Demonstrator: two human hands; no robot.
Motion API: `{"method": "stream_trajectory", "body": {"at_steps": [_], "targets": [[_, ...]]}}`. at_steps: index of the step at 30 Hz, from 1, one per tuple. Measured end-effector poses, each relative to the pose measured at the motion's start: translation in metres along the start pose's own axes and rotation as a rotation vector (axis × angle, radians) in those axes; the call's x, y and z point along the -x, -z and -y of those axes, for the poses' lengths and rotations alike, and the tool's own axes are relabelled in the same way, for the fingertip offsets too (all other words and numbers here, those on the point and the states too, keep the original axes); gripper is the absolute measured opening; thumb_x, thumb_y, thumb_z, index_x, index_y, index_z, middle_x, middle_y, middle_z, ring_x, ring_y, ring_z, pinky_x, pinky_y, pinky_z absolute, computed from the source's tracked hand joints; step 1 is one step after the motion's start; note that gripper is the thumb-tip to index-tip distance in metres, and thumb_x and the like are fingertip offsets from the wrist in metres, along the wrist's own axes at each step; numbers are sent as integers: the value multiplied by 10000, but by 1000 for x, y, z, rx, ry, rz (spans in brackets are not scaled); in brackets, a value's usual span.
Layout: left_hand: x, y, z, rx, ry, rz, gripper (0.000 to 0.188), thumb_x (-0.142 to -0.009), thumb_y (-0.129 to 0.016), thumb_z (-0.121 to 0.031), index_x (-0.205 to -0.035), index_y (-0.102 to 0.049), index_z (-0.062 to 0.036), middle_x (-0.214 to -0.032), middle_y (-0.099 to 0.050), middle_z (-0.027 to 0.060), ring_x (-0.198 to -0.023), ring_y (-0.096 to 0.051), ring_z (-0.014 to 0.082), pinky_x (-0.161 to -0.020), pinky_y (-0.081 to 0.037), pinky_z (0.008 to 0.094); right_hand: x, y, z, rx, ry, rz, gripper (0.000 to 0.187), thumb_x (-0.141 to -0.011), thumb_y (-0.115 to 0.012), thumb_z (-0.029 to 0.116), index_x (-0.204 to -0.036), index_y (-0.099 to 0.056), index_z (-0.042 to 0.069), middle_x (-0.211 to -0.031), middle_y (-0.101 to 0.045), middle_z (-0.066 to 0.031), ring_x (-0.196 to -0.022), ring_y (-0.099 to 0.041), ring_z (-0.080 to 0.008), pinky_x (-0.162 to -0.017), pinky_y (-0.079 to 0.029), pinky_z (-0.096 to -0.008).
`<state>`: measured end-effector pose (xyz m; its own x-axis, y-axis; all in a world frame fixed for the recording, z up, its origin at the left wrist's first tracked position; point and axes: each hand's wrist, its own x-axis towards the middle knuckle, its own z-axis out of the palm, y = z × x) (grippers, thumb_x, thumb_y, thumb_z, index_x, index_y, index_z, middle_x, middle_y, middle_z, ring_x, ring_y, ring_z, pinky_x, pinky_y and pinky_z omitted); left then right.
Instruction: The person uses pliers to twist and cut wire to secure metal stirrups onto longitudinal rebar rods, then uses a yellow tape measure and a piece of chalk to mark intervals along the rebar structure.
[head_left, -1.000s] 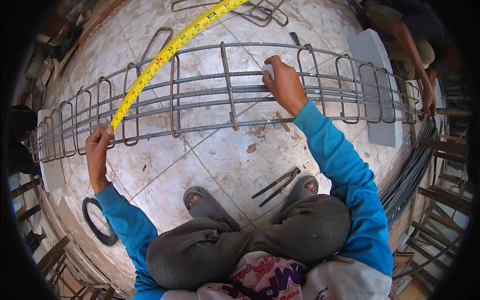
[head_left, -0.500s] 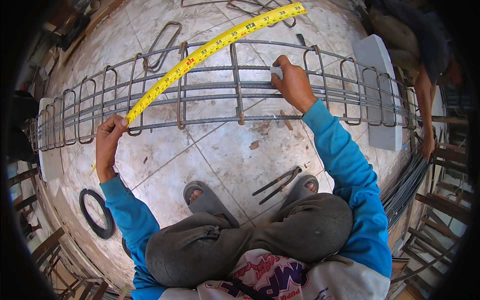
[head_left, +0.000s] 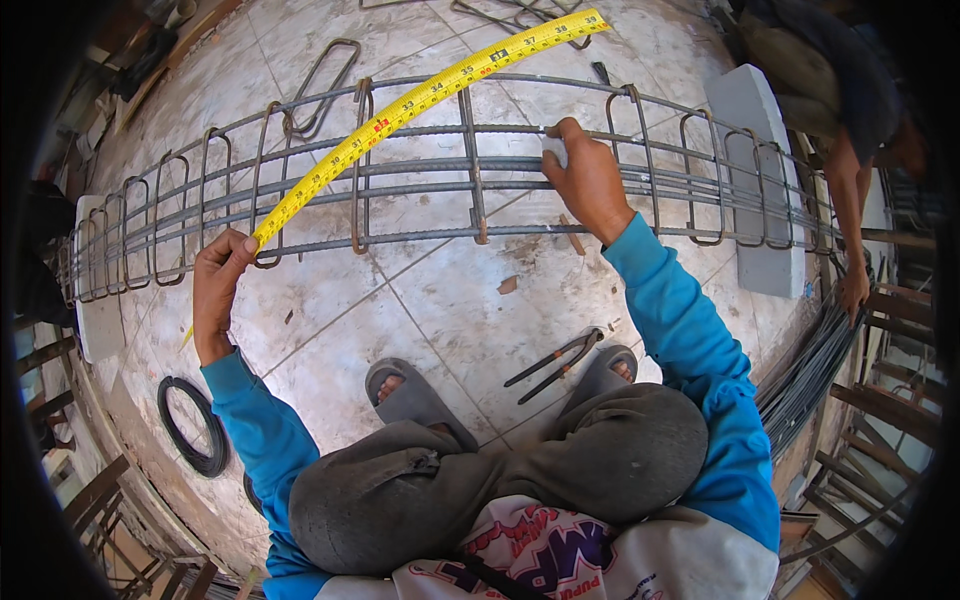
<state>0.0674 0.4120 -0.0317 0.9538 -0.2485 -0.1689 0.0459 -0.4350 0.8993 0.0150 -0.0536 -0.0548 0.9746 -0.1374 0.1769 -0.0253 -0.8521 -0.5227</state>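
My left hand [head_left: 222, 285] is closed on a yellow tape measure [head_left: 385, 120], pinching its blade beside the near bar of the rebar cage [head_left: 420, 236]. From there the blade rises over the cage to the far right, its free end beyond the back bar. A short yellow bit shows below the same hand. Between the thumb and finger of my right hand [head_left: 592, 185] is a small whitish piece [head_left: 554, 150], perhaps chalk. That hand is at the cage's middle bars, right of a bent stirrup [head_left: 474, 180]; whether its fingers touch the steel I cannot tell.
Pincers [head_left: 555, 368] lie on the tiled floor between my sandals. A coil of black wire [head_left: 190, 428] is at the left. White blocks [head_left: 770, 220] are under the cage's ends. At the right, another person's hand [head_left: 853, 290] is at a bundle of thin rods [head_left: 815, 365].
The view has shifted very slightly. My right hand is a little lower and its grip is unchanged. The tape's free end has moved slightly left and down, with my left hand still on it.
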Motion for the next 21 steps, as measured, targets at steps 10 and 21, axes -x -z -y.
{"method": "stream_trajectory", "body": {"at_steps": [10,21], "targets": [[-2,-2,-1,-6,2,8,348,-932,-676,-308,-693,-526,-103,-736,-491,-40,-705,-365,69,-666,-276,251,40,2,5,-35,-17,77,250,-830,-655,46,-1043,-538,-12,-818,-662,-265,-778,-658,-440,-682,-525,-496],[-5,36,11,-54,40,-65,304,-899,-723,-261,-707,-577,-75,-695,-518,-32,-689,-414,71,-649,-317,250,85,13,17,-102,-39,111,264,-838,-665,69,-1059,-545,-11,-851,-659,-275,-781,-653,-447,-674,-519,-481]]}}
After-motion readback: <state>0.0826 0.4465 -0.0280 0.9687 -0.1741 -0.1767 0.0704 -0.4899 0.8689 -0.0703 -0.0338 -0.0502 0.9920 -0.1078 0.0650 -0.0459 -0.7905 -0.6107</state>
